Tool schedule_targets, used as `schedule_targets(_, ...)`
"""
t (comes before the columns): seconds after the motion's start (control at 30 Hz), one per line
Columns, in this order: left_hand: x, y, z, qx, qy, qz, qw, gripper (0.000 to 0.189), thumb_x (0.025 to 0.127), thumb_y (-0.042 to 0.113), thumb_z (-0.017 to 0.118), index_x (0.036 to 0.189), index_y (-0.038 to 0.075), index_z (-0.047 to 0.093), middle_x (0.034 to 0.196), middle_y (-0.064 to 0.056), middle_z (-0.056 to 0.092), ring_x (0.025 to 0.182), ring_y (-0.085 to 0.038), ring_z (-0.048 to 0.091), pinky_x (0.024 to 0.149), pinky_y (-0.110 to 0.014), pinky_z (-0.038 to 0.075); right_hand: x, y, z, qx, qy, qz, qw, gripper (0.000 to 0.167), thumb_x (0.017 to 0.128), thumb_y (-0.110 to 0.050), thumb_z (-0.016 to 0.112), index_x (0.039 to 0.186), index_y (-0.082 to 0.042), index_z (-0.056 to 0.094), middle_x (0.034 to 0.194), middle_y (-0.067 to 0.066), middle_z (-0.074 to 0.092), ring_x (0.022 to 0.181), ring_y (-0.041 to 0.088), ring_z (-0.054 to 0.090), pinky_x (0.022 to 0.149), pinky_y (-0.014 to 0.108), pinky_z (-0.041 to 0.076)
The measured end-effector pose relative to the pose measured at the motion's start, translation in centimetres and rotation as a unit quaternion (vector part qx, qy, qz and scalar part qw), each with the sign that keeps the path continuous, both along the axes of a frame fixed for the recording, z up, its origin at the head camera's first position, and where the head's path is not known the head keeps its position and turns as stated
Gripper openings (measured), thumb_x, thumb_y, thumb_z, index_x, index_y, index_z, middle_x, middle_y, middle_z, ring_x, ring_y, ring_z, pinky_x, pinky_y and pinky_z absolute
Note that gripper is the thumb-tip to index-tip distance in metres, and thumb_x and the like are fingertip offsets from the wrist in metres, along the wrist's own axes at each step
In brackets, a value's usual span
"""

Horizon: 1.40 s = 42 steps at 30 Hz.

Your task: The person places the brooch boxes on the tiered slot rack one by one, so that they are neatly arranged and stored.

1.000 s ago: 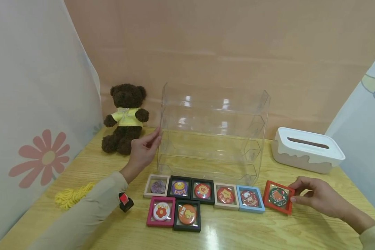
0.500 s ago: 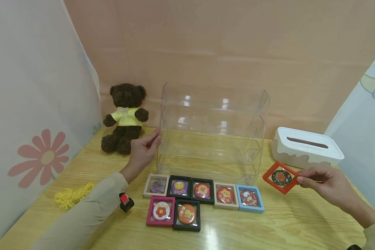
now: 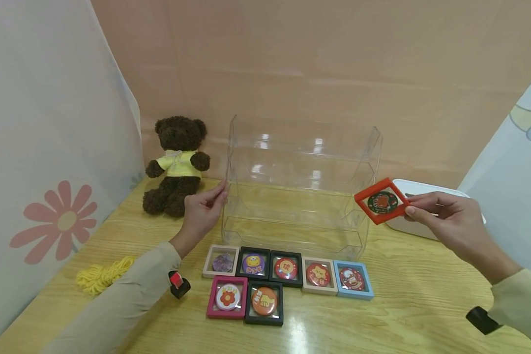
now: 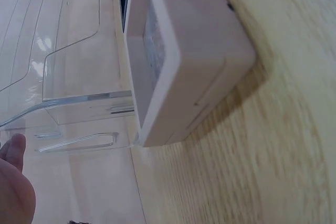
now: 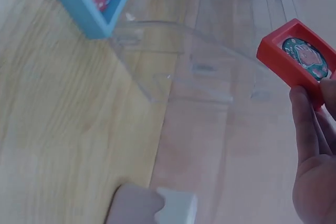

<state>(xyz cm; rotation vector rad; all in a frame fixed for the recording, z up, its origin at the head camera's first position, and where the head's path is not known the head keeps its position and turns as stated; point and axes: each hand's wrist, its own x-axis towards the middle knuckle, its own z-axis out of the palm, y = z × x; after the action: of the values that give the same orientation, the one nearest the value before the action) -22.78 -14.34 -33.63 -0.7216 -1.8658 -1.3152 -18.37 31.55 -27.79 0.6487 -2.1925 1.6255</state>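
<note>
My right hand [image 3: 453, 223] pinches a corner of a red square display frame [image 3: 371, 189] between thumb and fingers. It is raised off the table, tilted, with a round green and red badge [image 3: 382, 202] inside. My left hand [image 3: 202, 211] pinches the left side edge of a clear acrylic tiered rack [image 3: 294, 189], whose shelves hold nothing visible. Before the rack lies a row of framed badges: beige [image 3: 221, 261], two black, beige, and light blue [image 3: 354, 280]. Nearer, a magenta frame [image 3: 227, 297] lies beside a black one [image 3: 264, 303].
A brown teddy bear [image 3: 179, 164] in a yellow top sits left of the rack. Behind my right hand stands a white-lidded tissue box [image 3: 418, 229], partly hidden. A bundle of yellow cord [image 3: 103, 275] lies beside my left forearm. Fabric hangs behind and at both sides.
My right hand has lifted the red frame from the table, turned it, and carried it up and leftward to beside the rack's right side. My left hand has stayed at the rack.
</note>
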Motion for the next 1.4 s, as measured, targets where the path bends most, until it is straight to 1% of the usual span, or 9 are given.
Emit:
schedule_targets(0.03, 0.0, 0.0, 0.0, 0.002, -0.002, -0.001, 1.0000, 0.025, 0.082, -0.019, 0.062, 0.107, -0.019, 0.061, 0.101, -0.030, 0.062, 0.077, -0.039, 0.066, 0.063, -0.015, 0.053, -0.3, -0.5, 0.2, -0.011, -0.001, 0.009, 0.9999, 0.007, 0.079, 0.022, 0.063, 0.084, 0.018, 0.063, 0.093, 0.006, 0.070, 0.078, 0.012, 0.069, 0.063, 0.025, 0.055)
schedule_targets(0.13, 0.0, 0.0, 0.0, 0.004, -0.012, -0.003, 0.9999, 0.025, 0.083, -0.018, 0.062, 0.107, -0.018, 0.061, 0.102, -0.029, 0.062, 0.078, -0.040, 0.066, 0.063, -0.015, 0.053, -1.1, -2.2, 0.7, 0.004, 0.009, 0.003, 0.9999, 0.004, 0.081, 0.016, 0.065, 0.085, 0.015, 0.065, 0.093, 0.003, 0.069, 0.073, 0.011, 0.069, 0.063, 0.023, 0.055)
schedule_targets(0.27, 0.2, -0.1, 0.1, 0.004, -0.023, -0.002, 0.9997, 0.025, 0.083, -0.017, 0.063, 0.107, -0.019, 0.061, 0.100, -0.029, 0.063, 0.077, -0.041, 0.066, 0.063, -0.014, 0.052, -2.2, -4.7, 1.1, 0.033, 0.017, -0.009, 0.9993, 0.007, 0.083, 0.009, 0.067, 0.086, 0.015, 0.065, 0.094, -0.002, 0.069, 0.076, 0.009, 0.069, 0.065, 0.021, 0.055)
schedule_targets(0.4, 0.2, 0.0, 0.3, 0.007, -0.036, -0.008, 0.9993, 0.025, 0.082, -0.017, 0.062, 0.107, -0.019, 0.060, 0.099, -0.030, 0.062, 0.077, -0.041, 0.065, 0.064, -0.015, 0.053, -3.2, -7.2, 1.6, 0.063, 0.032, -0.017, 0.9973, 0.007, 0.084, 0.008, 0.067, 0.087, 0.014, 0.064, 0.093, -0.005, 0.069, 0.078, 0.007, 0.068, 0.067, 0.021, 0.055)
schedule_targets(0.67, 0.3, 0.4, 0.5, 0.010, -0.035, -0.013, 0.9992, 0.024, 0.083, -0.017, 0.062, 0.107, -0.019, 0.061, 0.099, -0.030, 0.062, 0.078, -0.040, 0.066, 0.063, -0.016, 0.053, -5.6, -11.1, 3.0, 0.106, 0.068, -0.039, 0.9912, 0.006, 0.085, 0.003, 0.068, 0.083, 0.008, 0.065, 0.100, 0.020, 0.068, 0.079, 0.008, 0.068, 0.068, 0.021, 0.055)
schedule_targets(0.77, 0.4, 0.3, 0.6, 0.006, -0.035, -0.008, 0.9993, 0.024, 0.083, -0.017, 0.062, 0.107, -0.019, 0.061, 0.100, -0.029, 0.062, 0.077, -0.040, 0.066, 0.061, -0.014, 0.053, -6.3, -12.2, 3.6, 0.123, 0.064, -0.052, 0.9890, 0.008, 0.086, -0.001, 0.068, 0.083, 0.007, 0.065, 0.101, 0.019, 0.068, 0.079, 0.007, 0.067, 0.068, 0.019, 0.055)
schedule_targets(0.97, 0.6, 0.1, 0.8, 0.003, -0.037, -0.007, 0.9993, 0.025, 0.083, -0.017, 0.062, 0.108, -0.018, 0.061, 0.098, -0.030, 0.063, 0.073, -0.040, 0.066, 0.056, -0.011, 0.051, -7.5, -14.3, 4.7, 0.155, 0.073, -0.050, 0.9839, 0.008, 0.087, -0.003, 0.068, 0.084, 0.004, 0.066, 0.103, 0.015, 0.069, 0.084, 0.022, 0.068, 0.070, 0.020, 0.055)
schedule_targets(1.17, 0.7, 0.0, 0.8, 0.012, -0.047, -0.008, 0.9988, 0.025, 0.083, -0.016, 0.062, 0.108, -0.018, 0.061, 0.097, -0.029, 0.063, 0.073, -0.042, 0.066, 0.057, -0.012, 0.052, -8.4, -16.3, 5.6, 0.201, 0.076, -0.045, 0.9756, 0.005, 0.087, -0.005, 0.068, 0.084, -0.001, 0.067, 0.097, 0.009, 0.068, 0.082, 0.021, 0.068, 0.067, 0.026, 0.056)
schedule_targets(1.4, 0.6, 0.2, 0.6, 0.017, -0.052, -0.018, 0.9984, 0.025, 0.084, -0.016, 0.062, 0.108, -0.019, 0.061, 0.099, -0.030, 0.062, 0.077, -0.043, 0.065, 0.062, -0.016, 0.054, -9.3, -18.3, 5.7, 0.227, 0.077, -0.036, 0.9701, 0.004, 0.085, -0.001, 0.070, 0.081, 0.001, 0.068, 0.091, 0.011, 0.068, 0.079, 0.023, 0.069, 0.067, 0.036, 0.058)
